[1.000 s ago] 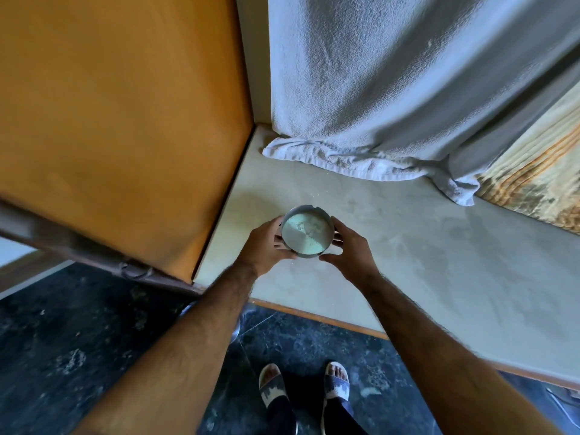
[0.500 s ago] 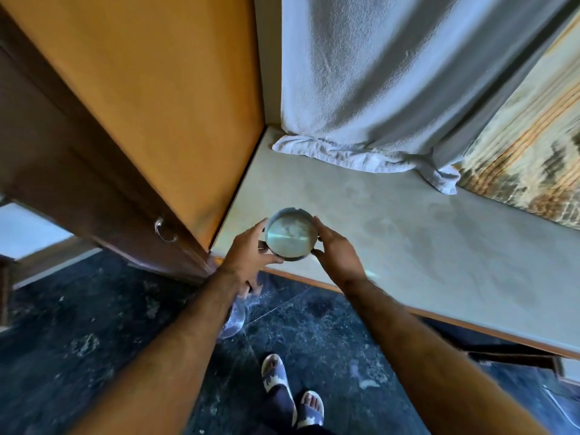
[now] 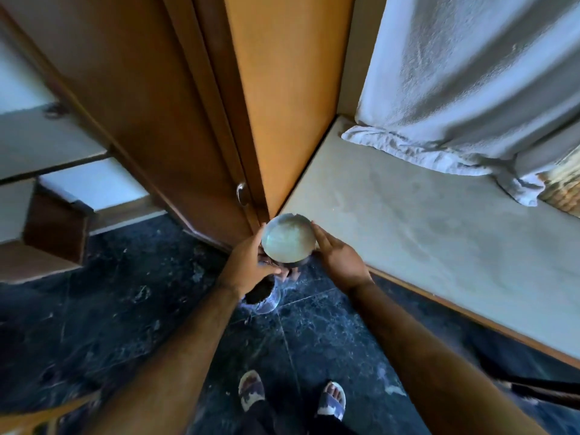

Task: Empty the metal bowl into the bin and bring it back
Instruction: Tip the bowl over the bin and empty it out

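A round metal bowl with a pale, whitish inside is held upright between both hands at the corner of the grey counter. My left hand cups its left side and underside. My right hand presses flat against its right side. Directly below the bowl, on the dark floor, stands a small bin with a dark opening and a shiny rim, partly hidden by my left wrist.
A grey counter with a wooden front edge runs to the right, with a white towel hanging onto it. An orange-brown cupboard with a ring handle stands to the left. My sandalled feet stand on dark marble floor.
Both hands have carried the bowl off the counter's middle toward its front left corner, above the floor bin. The view has swung left, showing more of the cupboard.
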The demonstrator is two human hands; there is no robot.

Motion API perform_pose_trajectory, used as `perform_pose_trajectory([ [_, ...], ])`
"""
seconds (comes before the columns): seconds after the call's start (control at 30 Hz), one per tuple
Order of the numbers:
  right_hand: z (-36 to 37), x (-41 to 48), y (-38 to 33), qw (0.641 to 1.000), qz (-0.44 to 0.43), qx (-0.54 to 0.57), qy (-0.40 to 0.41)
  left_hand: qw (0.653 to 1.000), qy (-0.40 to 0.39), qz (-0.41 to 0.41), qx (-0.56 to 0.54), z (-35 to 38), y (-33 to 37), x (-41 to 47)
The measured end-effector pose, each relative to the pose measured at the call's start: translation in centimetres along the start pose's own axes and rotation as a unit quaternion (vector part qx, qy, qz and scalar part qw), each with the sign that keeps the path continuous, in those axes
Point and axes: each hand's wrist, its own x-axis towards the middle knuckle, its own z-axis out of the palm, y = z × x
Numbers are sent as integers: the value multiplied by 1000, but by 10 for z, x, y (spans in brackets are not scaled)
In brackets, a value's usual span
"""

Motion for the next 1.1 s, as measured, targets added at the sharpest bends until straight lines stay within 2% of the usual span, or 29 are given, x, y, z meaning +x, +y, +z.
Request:
perform_pose_trajectory([
  [0.17, 39, 22, -51, 998, -12, 54, -9, 994, 50, 32, 97, -49, -45, -14],
  [0.23, 54, 32, -74, 996, 15, 84, 1, 990, 57, 42, 121, -67, -65, -14],
  [0.37, 86, 56, -99, 985, 90, 147, 22, 991, 80, 40, 95, -92, -103, -8],
  [0.5, 120, 72, -108, 978, 106, 175, 52, 991, 96, 55, 76, -108, -135, 13],
  [0.6, 148, 81, -106, 960, 115, 247, 72, 992, 93, 66, 47, -107, -163, 30],
  [0.87, 281, 112, -58, 895, 209, 392, 43, 990, 52, -55, -115, -50, -295, 77],
  [0.97, 341, 123, -30, 860, 247, 446, 14, 980, 37, -87, -178, -14, -352, 96],
  [1.1, 403, 126, -4, 836, 294, 463, 24, 962, 31, -151, -223, 36, -412, 118],
])
